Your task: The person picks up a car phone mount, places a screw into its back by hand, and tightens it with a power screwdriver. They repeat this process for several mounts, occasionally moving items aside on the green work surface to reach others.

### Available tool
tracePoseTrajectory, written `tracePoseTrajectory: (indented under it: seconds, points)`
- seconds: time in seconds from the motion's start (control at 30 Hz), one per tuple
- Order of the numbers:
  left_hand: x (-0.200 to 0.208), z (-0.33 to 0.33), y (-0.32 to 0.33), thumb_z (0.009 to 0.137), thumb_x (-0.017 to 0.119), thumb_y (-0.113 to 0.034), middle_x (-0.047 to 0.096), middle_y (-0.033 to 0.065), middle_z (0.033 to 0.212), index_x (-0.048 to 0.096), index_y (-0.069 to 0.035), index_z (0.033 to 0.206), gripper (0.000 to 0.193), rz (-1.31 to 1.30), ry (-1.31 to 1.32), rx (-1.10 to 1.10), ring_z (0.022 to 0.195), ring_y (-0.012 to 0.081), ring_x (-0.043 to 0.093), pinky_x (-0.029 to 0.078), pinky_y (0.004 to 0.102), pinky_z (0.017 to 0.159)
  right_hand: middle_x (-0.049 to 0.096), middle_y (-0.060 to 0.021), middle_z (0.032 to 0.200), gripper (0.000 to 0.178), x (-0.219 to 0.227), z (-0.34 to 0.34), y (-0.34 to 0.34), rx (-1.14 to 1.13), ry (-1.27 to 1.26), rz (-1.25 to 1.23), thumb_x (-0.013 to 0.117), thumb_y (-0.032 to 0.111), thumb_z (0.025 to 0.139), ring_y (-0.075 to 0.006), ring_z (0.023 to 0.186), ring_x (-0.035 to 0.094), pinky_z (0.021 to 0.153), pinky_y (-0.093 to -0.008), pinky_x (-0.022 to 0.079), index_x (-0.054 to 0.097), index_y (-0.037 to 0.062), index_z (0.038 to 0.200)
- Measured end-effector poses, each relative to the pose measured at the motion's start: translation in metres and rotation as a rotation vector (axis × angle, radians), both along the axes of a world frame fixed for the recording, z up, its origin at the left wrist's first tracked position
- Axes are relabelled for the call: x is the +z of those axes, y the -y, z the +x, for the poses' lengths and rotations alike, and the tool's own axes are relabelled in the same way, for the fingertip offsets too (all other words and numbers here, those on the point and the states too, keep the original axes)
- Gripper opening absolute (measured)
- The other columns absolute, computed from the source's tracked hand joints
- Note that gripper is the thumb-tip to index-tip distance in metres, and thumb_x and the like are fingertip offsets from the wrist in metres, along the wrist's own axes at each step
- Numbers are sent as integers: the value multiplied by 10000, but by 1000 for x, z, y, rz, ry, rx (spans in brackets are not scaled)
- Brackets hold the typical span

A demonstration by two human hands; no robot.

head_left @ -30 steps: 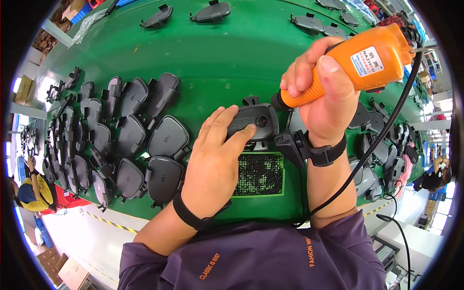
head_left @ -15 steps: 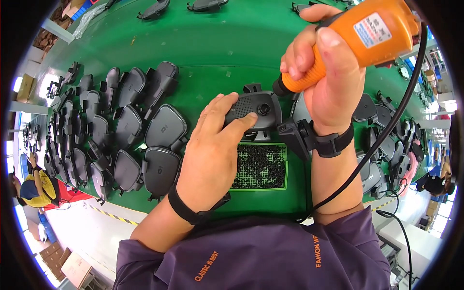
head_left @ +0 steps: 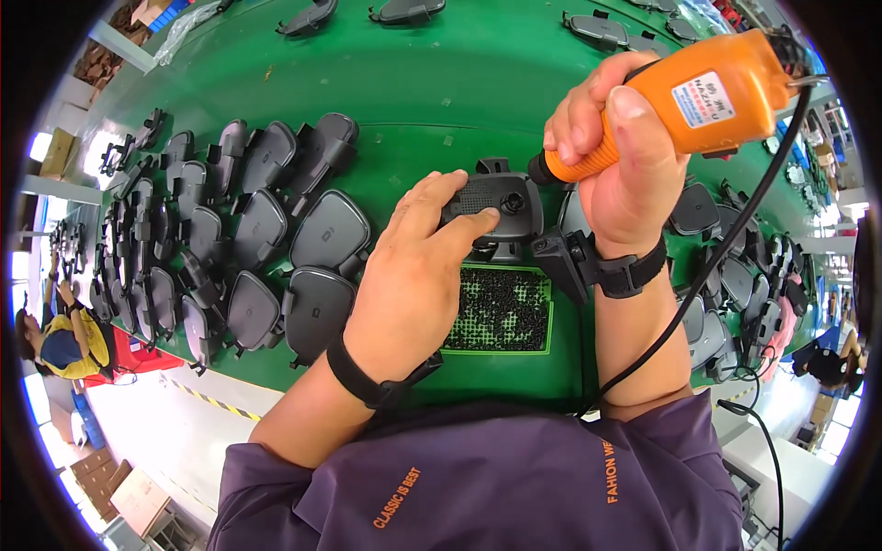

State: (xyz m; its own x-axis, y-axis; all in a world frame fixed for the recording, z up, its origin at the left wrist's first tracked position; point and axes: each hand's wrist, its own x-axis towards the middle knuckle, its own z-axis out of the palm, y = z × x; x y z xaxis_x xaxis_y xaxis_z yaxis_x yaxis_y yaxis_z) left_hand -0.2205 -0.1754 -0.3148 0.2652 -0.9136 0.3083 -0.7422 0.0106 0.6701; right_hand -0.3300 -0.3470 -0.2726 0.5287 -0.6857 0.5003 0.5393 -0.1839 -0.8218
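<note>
A black phone holder point(head_left: 528, 213) lies back side up on the green table, with a round knob and a patch of small holes showing. My left hand point(head_left: 404, 285) holds it from the left, fingers over its far side and thumb beside the knob. In my right hand point(head_left: 634, 188) is an orange electric screwdriver point(head_left: 657, 115), gripped around its ribbed neck. Its black nose is up and to the right of the knob, apart from it; I cannot make out a bit. Just nearer than the holder sits a green tray point(head_left: 550, 321) of small black screws.
Rows of similar phone holders point(head_left: 331, 230) cover the left of the table; more point(head_left: 694, 209) lie on the right and at the far edge. A black cable point(head_left: 703, 303) loops from the screwdriver past my right forearm. Another person point(head_left: 78, 344) is at far left.
The screwdriver and my right hand have shifted a little down in the picture. The whole view has moved slightly; my left hand stays on the phone holder.
</note>
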Motion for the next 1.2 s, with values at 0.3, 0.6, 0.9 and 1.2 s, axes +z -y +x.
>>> tracePoseTrajectory:
  seconds: [0.3,0.6,0.9,1.2]
  points:
    - [32,3,-17,813,674,26,590,194,1251,682,-42,1142,336,-22,44,19,1143,359,593,495,428,955,539,-43,763,402,44,-22,-18,6,83,-39,535,299,949,-159,692,532,707,-367,467,499,7,1222]
    - [-5,-30,-25,763,742,-103,586,94,882,674,-29,1018,274,80,249,-215,841,292,585,468,413,764,518,-20,722,428,70,-54,-38,299,64,-119,554,311,949,-141,636,505,683,-326,458,479,13,1247]
    - [-1,-25,-24,771,733,-72,589,83,854,652,-41,854,121,29,-7,-266,789,257,591,474,385,698,512,-15,684,427,70,-55,-46,188,58,-132,578,315,942,-140,578,490,629,-312,460,475,14,1227]
    - [19,-6,-25,783,763,-46,613,114,836,661,-7,850,128,23,-365,-81,778,309,616,499,397,684,539,-10,676,490,62,-37,-55,330,-8,-37,619,358,916,-140,574,525,623,-316,494,455,31,1242]
